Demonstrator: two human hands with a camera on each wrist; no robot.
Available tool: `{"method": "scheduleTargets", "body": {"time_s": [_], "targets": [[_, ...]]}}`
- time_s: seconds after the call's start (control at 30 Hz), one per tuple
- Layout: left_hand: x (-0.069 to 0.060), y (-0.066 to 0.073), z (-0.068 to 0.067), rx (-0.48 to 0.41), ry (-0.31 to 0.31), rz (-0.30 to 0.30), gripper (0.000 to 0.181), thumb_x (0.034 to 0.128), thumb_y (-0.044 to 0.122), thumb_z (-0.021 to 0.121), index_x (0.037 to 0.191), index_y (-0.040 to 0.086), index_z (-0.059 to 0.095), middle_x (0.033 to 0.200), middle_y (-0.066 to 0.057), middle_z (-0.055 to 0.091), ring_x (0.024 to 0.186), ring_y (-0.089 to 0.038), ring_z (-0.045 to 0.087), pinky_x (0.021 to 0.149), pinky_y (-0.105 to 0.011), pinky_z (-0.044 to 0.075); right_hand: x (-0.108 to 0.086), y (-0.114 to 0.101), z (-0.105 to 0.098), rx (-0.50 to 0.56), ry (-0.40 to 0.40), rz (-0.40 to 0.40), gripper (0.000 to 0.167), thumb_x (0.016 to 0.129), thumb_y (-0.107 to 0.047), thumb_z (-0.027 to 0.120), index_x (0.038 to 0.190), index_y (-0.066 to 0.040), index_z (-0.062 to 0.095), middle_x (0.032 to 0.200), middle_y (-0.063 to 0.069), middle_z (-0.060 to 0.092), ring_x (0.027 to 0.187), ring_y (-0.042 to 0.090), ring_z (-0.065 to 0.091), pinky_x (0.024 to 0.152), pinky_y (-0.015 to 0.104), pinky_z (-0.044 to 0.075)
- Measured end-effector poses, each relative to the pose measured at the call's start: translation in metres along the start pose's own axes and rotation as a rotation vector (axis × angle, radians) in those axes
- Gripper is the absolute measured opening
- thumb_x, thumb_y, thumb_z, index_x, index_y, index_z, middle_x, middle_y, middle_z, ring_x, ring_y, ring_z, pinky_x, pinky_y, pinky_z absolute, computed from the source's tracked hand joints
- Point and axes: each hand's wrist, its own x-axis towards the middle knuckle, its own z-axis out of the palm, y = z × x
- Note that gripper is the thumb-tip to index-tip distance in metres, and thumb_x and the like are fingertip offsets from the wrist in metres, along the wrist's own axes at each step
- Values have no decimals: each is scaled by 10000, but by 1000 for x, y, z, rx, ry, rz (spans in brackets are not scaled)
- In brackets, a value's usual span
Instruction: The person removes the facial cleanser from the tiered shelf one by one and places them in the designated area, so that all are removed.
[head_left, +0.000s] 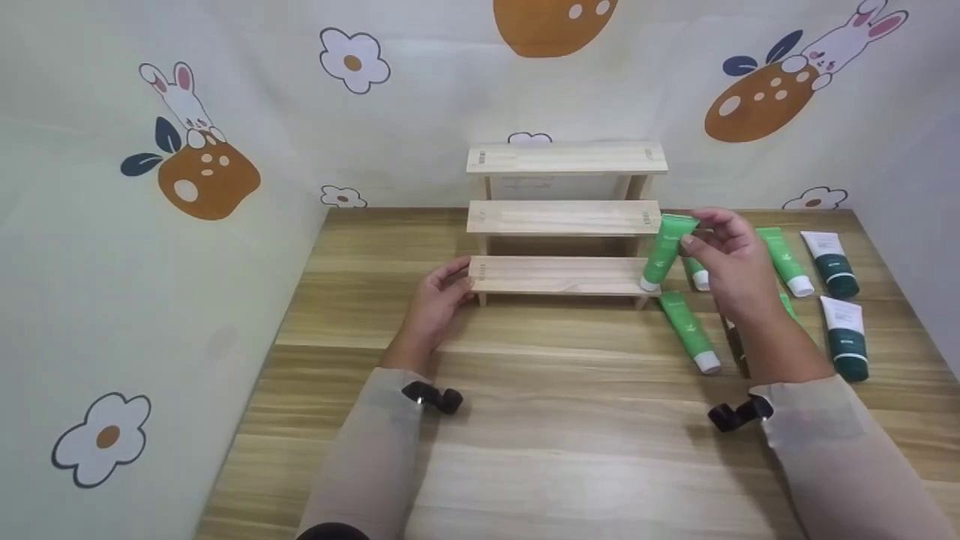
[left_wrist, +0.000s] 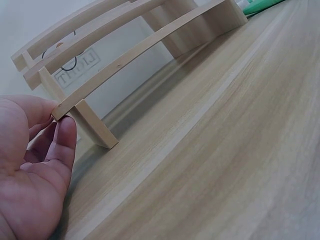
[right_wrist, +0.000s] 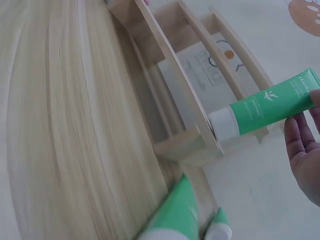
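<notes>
A three-step wooden display rack (head_left: pixel 555 274) stands against the back wall. My left hand (head_left: pixel 441 294) pinches the left end of its lowest step, with thumb and fingers at the board's edge in the left wrist view (left_wrist: pixel 45 150). In my right hand (head_left: pixel 731 262) is a green squeeze tube (head_left: pixel 667 255), gripped near its flat crimped end. Its white cap (right_wrist: pixel 224 124) points down and meets the right end of the lowest step, and the tube leans a little to the right. Another green tube (head_left: pixel 690 331) lies on the table just below that end.
More green tubes (head_left: pixel 784 261) lie to the right, some partly behind my right hand and forearm. Two white and dark green tubes (head_left: pixel 834 264) lie at the far right. The wood-grain table (head_left: pixel 570 450) meets patterned walls at the back and sides.
</notes>
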Motion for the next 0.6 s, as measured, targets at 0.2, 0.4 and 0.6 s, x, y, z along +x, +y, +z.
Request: {"method": "scheduleTargets", "body": {"time_s": [0.2,0.4,0.6], "targets": [[0,2,-1,1,-2,2,429,1022,-14,654,1449,9,628,1496,-182,630,1096,-144,690,877,-235,621,-5,-9,-26,7,48,44,359,1001,-2,710,1352,-34,640,1194,16,678,1100,134,704,904,190,630],[0,2,-1,4,3,7,420,1015,-13,664,1434,10,642,1477,-171,645,1090,-144,688,869,-232,620,-11,-14,-48,28,85,58,397,1009,-33,712,1396,-59,626,1234,33,659,1108,146,678,902,189,633],[0,0,-1,8,-3,0,425,1019,-4,667,1442,24,641,1461,-173,658,1061,-134,698,865,-228,618,-14,-16,-69,217,164,-16,352,1000,62,671,1347,9,647,1122,43,651,956,145,643,776,182,622]]}}
